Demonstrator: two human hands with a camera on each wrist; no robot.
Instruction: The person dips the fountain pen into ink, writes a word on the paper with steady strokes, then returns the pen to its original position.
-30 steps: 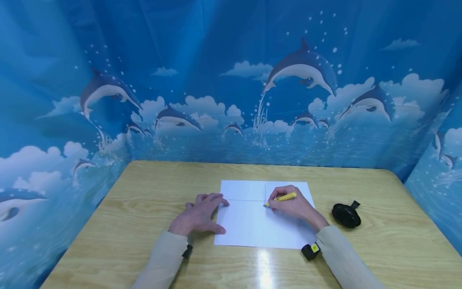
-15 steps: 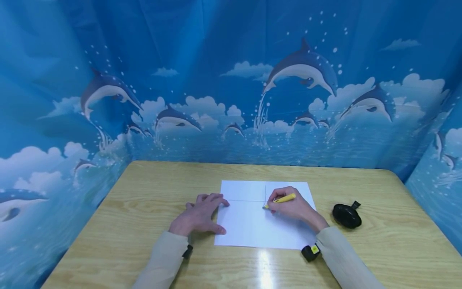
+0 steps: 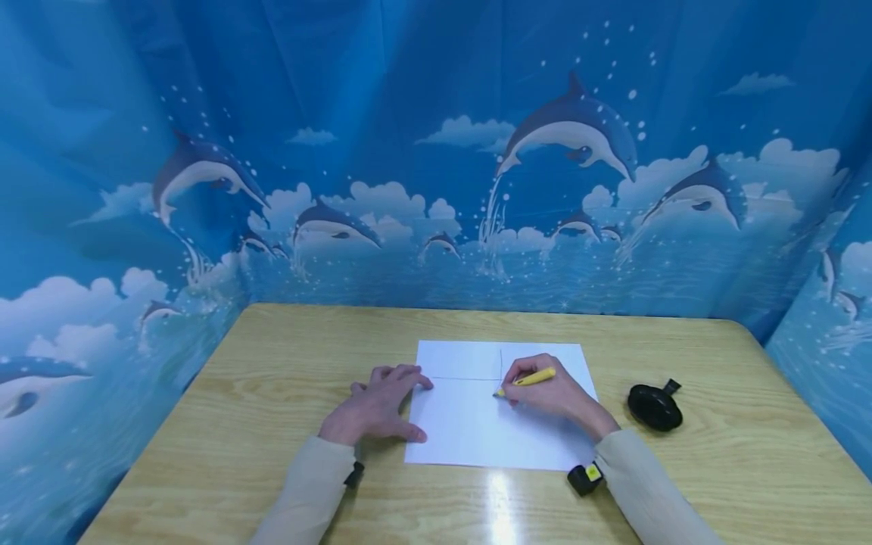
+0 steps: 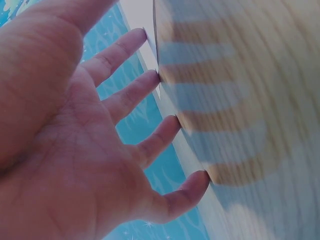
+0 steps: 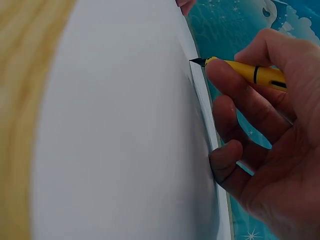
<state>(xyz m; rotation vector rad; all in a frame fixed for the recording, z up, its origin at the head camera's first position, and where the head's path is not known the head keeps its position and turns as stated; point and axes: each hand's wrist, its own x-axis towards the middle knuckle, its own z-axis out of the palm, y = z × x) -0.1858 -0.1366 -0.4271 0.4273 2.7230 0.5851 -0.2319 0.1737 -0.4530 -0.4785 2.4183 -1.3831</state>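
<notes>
This looked like a little closed-in work spot, but you could not tell what kind of room it was in. A big blue sheet (image 3: 443, 60) with jumping dolphins (image 3: 568, 113) and white clouds (image 3: 381, 200) filled the top of the frame and both sides. A smooth counter (image 3: 306, 348) with wood stripes sat across the bottom.

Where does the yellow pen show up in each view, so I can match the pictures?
Head: yellow pen right of and below centre, in the right hand.
Left wrist: not in it.
Right wrist: upper right, nib pointing left.
Shared landmark: the blue sea backdrop, visible in all three.
</notes>
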